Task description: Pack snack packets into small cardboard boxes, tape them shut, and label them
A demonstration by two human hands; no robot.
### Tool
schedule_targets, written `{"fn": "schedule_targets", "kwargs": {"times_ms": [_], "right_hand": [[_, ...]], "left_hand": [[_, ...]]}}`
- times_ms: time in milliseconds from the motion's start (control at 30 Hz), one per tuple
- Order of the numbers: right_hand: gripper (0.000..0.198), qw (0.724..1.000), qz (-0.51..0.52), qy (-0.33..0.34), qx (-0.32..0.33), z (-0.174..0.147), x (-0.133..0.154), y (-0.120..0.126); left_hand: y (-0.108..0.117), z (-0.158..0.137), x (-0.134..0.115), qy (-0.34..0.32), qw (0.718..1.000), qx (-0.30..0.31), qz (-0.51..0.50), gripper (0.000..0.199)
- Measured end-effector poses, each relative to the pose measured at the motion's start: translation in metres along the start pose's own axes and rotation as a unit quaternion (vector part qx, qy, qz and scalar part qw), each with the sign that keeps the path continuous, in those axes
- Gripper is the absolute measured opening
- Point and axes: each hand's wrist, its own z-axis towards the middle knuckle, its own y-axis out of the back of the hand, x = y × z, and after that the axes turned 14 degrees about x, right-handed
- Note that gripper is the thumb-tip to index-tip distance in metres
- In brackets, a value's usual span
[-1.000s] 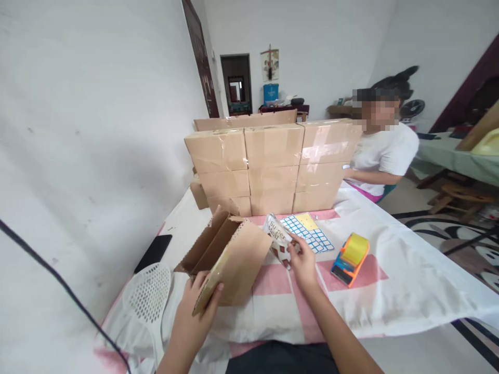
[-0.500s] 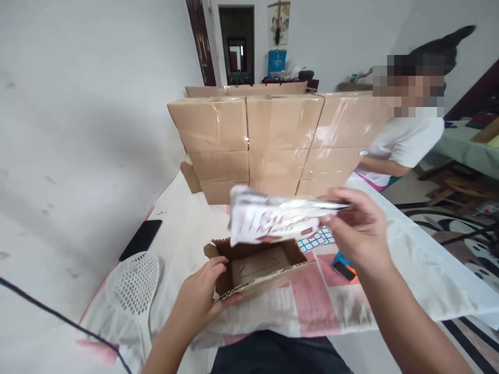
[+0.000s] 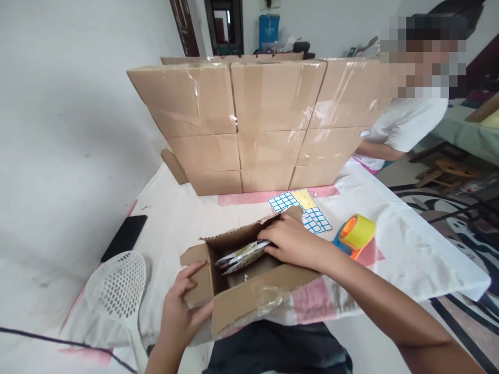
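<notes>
An open cardboard box (image 3: 249,304) stands on the table in front of me, its flaps spread. Inside it lies a white printed packet (image 3: 244,258), seen nearly edge-on. My right hand (image 3: 286,240) reaches into the box from the right, its fingers closed on the packet's right end. At the box's left end, my left hand (image 3: 187,296) grips the side flap, with the thumb against the near flap and the fingers behind the left one. The bottom of the box is partly hidden by the packet.
A wall of taped cardboard boxes (image 3: 268,124) rises across the table's far side. A tape dispenser with yellow tape (image 3: 356,232) and a blue-grid sheet (image 3: 317,221) lie to the right. Leftward are a white perforated skimmer (image 3: 120,285) and a black phone-like slab (image 3: 125,238). Another person (image 3: 409,124) is behind at right.
My right hand has lowered the packet from above the box into it. My left hand has shifted along the left end of the box, and the view has tilted downward.
</notes>
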Motion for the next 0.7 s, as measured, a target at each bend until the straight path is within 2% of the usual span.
{"fn": "schedule_targets", "kwargs": {"times_ms": [167,300,367,433,500,567,633,700], "right_hand": [[0.011,1.0,0.002,-0.017,-0.022,-0.01,0.005,-0.007],[0.01,0.999,-0.037,-0.015,0.012,-0.019,0.01,-0.005],[0.018,1.0,-0.021,-0.004,0.005,-0.027,0.013,0.0],[0.029,0.999,0.023,0.019,-0.036,-0.036,0.015,0.004],[0.035,0.99,0.068,0.063,-0.106,-0.048,0.013,0.003],[0.038,0.966,0.098,0.109,-0.215,-0.058,0.009,-0.006],[0.038,0.918,0.104,0.097,-0.369,-0.067,0.003,-0.023],[0.031,0.842,0.118,0.017,-0.525,-0.073,-0.002,-0.045]], "left_hand": [[-0.005,-0.002,0.004,-0.012,1.0,-0.003,-0.028,0.046],[-0.009,-0.003,0.001,-0.002,0.999,-0.012,-0.051,0.045],[-0.01,-0.005,-0.001,0.014,0.998,-0.014,-0.058,0.043],[-0.012,-0.008,0.002,0.021,0.998,-0.024,-0.058,0.043],[-0.016,-0.012,0.008,0.021,0.998,-0.035,-0.054,0.044],[-0.021,-0.016,0.017,0.012,0.998,-0.055,-0.038,0.045],[-0.027,-0.017,0.024,0.011,0.997,-0.081,-0.015,0.044],[-0.033,-0.016,0.025,0.023,0.994,-0.102,-0.017,0.045]]}}
